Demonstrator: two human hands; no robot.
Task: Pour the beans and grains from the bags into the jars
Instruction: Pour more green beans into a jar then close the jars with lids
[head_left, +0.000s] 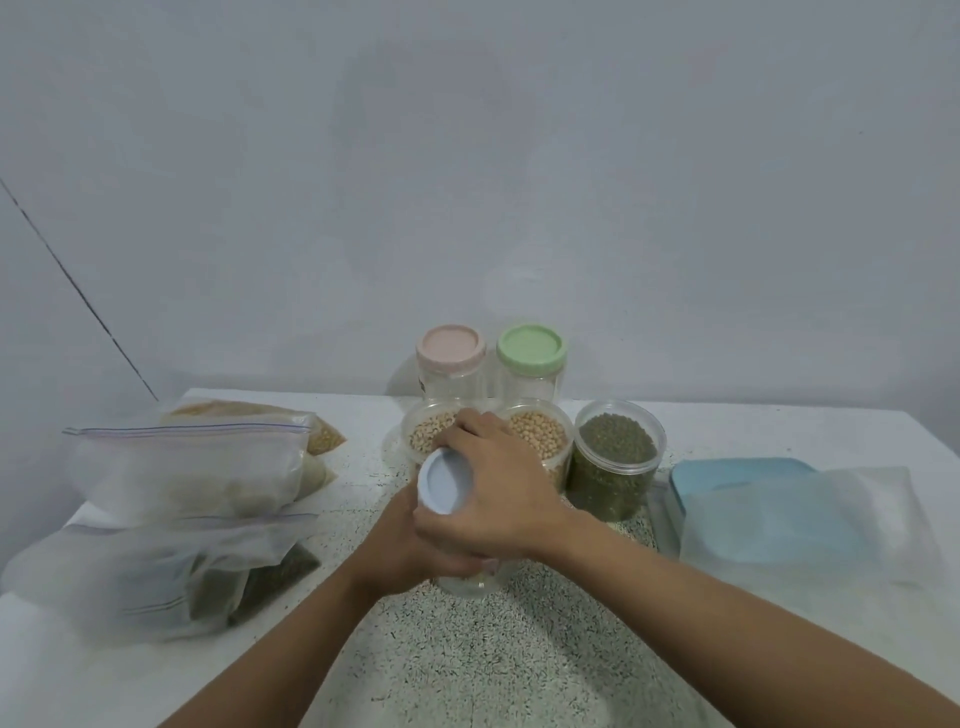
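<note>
Our left hand (408, 545) wraps round a clear jar (465, 584) on the bench (519, 654), in front of three open full jars (615, 452). Our right hand (496, 499) grips its pale blue lid (445, 480). Bags (192, 467) lie at the left.

Setting: likely a home kitchen. Evidence: speckled stone-look counter (493, 654) against a plain wall (467, 182). Lidded storage jars (451, 364) at 12 o'clock, zip bags (187, 467) of dried beans at 9 o'clock.

pink lid (450, 344), green lid (530, 347), speckled table (498, 654), pale-blue lid (445, 481)
</note>
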